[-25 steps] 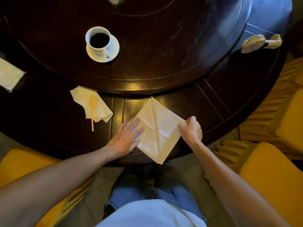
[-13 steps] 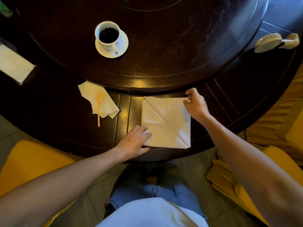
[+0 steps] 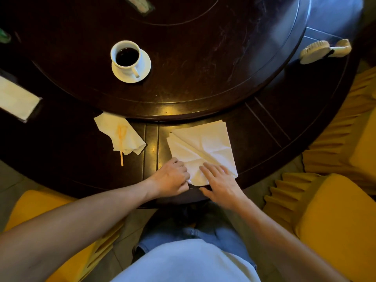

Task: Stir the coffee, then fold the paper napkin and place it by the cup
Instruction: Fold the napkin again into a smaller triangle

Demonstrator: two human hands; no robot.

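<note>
A white paper napkin (image 3: pixel 205 147) lies flat on the dark table's outer ring, with a diagonal crease across it. My left hand (image 3: pixel 173 178) pinches its near left corner with curled fingers. My right hand (image 3: pixel 220 180) rests flat, fingers spread, on the napkin's near edge. A white cup of black coffee (image 3: pixel 126 55) stands on a white saucer (image 3: pixel 145 66) on the raised turntable, far left of the napkin. A thin wooden stirrer (image 3: pixel 121 147) lies on a crumpled stained napkin (image 3: pixel 120 133) left of my hands.
The round dark turntable (image 3: pixel 203 58) fills the table's middle. A napkin holder (image 3: pixel 17 98) sits at the far left, and a pale brush (image 3: pixel 323 50) at the far right. Yellow chairs (image 3: pixel 335 220) stand on both sides of me.
My right hand left the napkin's far right corner and came down flat on its near edge. My left hand curled onto the near left corner. The napkin lies slightly turned.
</note>
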